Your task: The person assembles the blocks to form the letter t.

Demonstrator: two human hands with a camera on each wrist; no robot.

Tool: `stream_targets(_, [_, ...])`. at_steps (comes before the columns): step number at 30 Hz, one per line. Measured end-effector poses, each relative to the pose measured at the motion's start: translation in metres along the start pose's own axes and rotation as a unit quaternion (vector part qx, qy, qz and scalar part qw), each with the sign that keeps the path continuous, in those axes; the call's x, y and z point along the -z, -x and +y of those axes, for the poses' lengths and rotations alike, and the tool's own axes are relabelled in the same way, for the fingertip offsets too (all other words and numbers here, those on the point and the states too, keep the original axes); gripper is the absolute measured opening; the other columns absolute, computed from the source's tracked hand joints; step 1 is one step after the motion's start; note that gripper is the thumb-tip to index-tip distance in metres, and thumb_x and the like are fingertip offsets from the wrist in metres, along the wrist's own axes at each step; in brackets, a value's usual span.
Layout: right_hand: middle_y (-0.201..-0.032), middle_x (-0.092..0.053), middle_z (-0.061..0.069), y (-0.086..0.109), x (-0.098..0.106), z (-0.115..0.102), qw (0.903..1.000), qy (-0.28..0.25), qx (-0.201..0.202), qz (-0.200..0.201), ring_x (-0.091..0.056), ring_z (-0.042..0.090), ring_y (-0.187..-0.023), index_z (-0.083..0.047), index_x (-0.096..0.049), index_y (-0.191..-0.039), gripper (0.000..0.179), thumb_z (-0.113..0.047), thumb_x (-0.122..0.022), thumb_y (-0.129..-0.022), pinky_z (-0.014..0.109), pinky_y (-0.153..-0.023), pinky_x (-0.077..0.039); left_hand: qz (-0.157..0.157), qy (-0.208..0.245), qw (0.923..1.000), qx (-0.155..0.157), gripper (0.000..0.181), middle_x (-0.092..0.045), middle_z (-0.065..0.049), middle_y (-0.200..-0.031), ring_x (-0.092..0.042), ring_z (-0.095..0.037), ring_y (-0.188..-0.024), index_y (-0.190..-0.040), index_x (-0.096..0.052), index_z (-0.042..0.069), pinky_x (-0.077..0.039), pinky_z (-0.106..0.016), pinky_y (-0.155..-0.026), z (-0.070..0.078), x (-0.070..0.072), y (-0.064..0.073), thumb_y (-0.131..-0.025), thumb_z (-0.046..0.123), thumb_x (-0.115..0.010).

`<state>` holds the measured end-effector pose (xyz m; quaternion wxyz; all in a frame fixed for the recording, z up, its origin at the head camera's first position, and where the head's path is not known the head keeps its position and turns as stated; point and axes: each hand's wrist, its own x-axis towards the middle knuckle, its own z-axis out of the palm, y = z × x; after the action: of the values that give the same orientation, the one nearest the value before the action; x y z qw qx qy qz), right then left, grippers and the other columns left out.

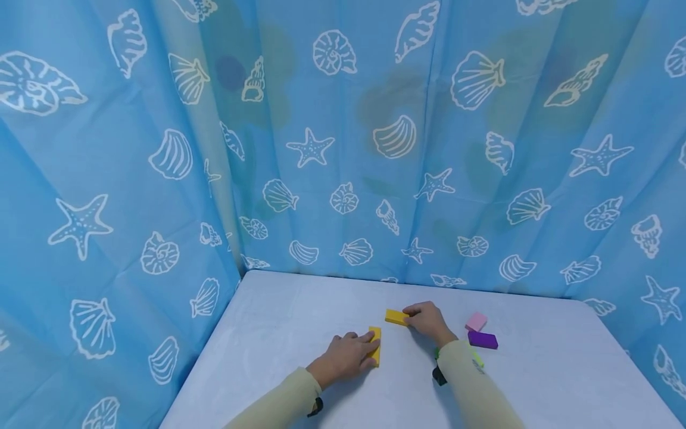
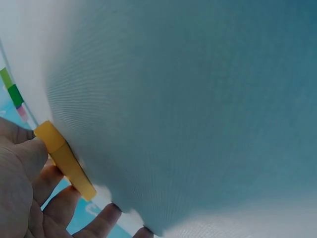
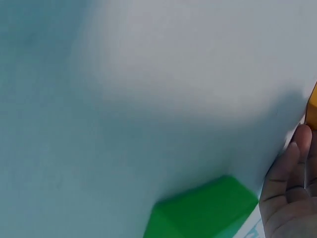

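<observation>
On the white table my left hand [image 1: 348,356] holds a yellow block [image 1: 374,347] by its side and near end, thumb low and fingers above. In the left wrist view a seam crosses this yellow block [image 2: 72,171]; whether it is two pieces I cannot tell. Farther back and to the right, my right hand [image 1: 426,320] pinches the right end of another yellow block [image 1: 396,317], which lies crosswise, apart from the first. Its fingers cover that end. Only a corner of this yellow block [image 3: 312,111] shows in the right wrist view.
Right of my right hand lie a pink block [image 1: 476,322] and a purple block [image 1: 483,339]. A light green block [image 1: 477,358] is partly hidden by the right sleeve. A green block [image 3: 203,210] appears close in the right wrist view. A blue shell-patterned curtain [image 1: 343,149] surrounds the table [image 1: 257,333].
</observation>
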<state>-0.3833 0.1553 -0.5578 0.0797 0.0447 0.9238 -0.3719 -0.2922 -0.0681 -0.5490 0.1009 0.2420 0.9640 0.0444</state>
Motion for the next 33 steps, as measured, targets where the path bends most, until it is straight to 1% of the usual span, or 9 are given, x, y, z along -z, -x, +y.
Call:
stream_targets(2, [-0.112, -0.070, 0.012, 0.000, -0.003, 0.000, 1.0000, -0.001, 0.002, 0.001, -0.059, 0.027, -0.100, -0.005, -0.074, -0.115, 0.025, -0.010, -0.071, -0.090, 0.045, -0.097, -0.052, -0.002, -0.001, 1.0000, 0.000, 0.053, -0.042, 0.010, -0.156, -0.053, -0.026, -0.130, -0.147, -0.046, 0.036, -0.049, -0.055, -0.098, 0.001, 0.000, 0.001, -0.098, 0.053, -0.052])
stream_targets(6, [-0.111, -0.071, 0.012, -0.001, -0.008, -0.006, 0.9997, 0.003, 0.024, 0.008, -0.059, 0.027, -0.101, -0.005, -0.075, -0.112, 0.023, -0.010, -0.071, -0.090, 0.046, -0.098, -0.051, 0.001, -0.008, 1.0000, 0.000, 0.053, -0.042, 0.010, -0.155, -0.054, -0.026, -0.129, -0.147, -0.046, 0.036, -0.050, -0.054, -0.097, 0.001, 0.001, 0.001, -0.098, 0.052, -0.053])
stream_targets(9, [-0.110, -0.071, 0.012, -0.002, -0.012, -0.010, 0.9994, 0.008, 0.031, 0.010, -0.060, 0.028, -0.102, -0.004, -0.075, -0.111, 0.022, -0.010, -0.071, -0.090, 0.047, -0.098, -0.051, -0.002, -0.006, 1.0000, 0.002, 0.053, -0.043, 0.010, -0.155, -0.054, -0.026, -0.128, -0.147, -0.046, 0.036, -0.051, -0.053, -0.097, 0.002, 0.002, 0.002, -0.098, 0.052, -0.054])
stream_targets(13, [-0.111, -0.070, 0.012, -0.002, -0.019, -0.013, 0.9996, 0.009, 0.023, 0.012, -0.060, 0.027, -0.103, -0.006, -0.075, -0.110, 0.022, -0.011, -0.072, -0.089, 0.047, -0.100, -0.050, -0.006, -0.001, 1.0000, 0.003, 0.052, -0.043, 0.010, -0.155, -0.054, -0.026, -0.128, -0.146, -0.048, 0.035, -0.051, -0.054, -0.096, 0.005, 0.003, 0.004, -0.097, 0.052, -0.055])
stream_targets(18, [-0.111, -0.071, 0.012, -0.002, -0.026, -0.017, 0.9991, 0.003, 0.034, 0.024, -0.061, 0.028, -0.102, -0.006, -0.076, -0.109, 0.020, -0.011, -0.072, -0.089, 0.048, -0.099, -0.050, -0.003, -0.010, 0.9999, 0.003, 0.052, -0.043, 0.011, -0.155, -0.054, -0.026, -0.128, -0.146, -0.048, 0.036, -0.051, -0.054, -0.096, 0.006, 0.004, 0.003, -0.097, 0.052, -0.054])
stream_targets(24, [-0.110, -0.071, 0.011, -0.005, -0.034, -0.024, 0.9993, -0.006, 0.031, 0.019, -0.061, 0.027, -0.101, -0.007, -0.076, -0.108, 0.020, -0.012, -0.073, -0.089, 0.049, -0.100, -0.050, -0.007, -0.008, 0.9999, 0.012, 0.052, -0.042, 0.012, -0.155, -0.054, -0.026, -0.128, -0.146, -0.047, 0.037, -0.050, -0.054, -0.097, 0.004, 0.001, 0.001, -0.097, 0.053, -0.054])
stream_targets(29, [-0.112, -0.071, 0.012, 0.000, -0.040, -0.030, 0.9993, -0.002, 0.028, 0.023, -0.060, 0.027, -0.102, -0.008, -0.076, -0.109, 0.020, -0.012, -0.072, -0.090, 0.048, -0.101, -0.049, -0.009, -0.004, 0.9999, 0.013, 0.052, -0.042, 0.012, -0.155, -0.053, -0.027, -0.129, -0.146, -0.047, 0.038, -0.050, -0.056, -0.097, 0.004, 0.000, 0.000, -0.097, 0.053, -0.054])
stream_targets(33, [-0.113, -0.071, 0.012, 0.005, -0.043, -0.037, 0.9992, -0.012, 0.030, 0.021, -0.060, 0.028, -0.104, -0.008, -0.075, -0.109, 0.019, -0.013, -0.072, -0.090, 0.049, -0.103, -0.048, -0.005, -0.006, 0.9999, 0.010, 0.052, -0.041, 0.012, -0.156, -0.054, -0.027, -0.129, -0.146, -0.046, 0.038, -0.050, -0.056, -0.097, 0.003, -0.002, -0.001, -0.097, 0.052, -0.054])
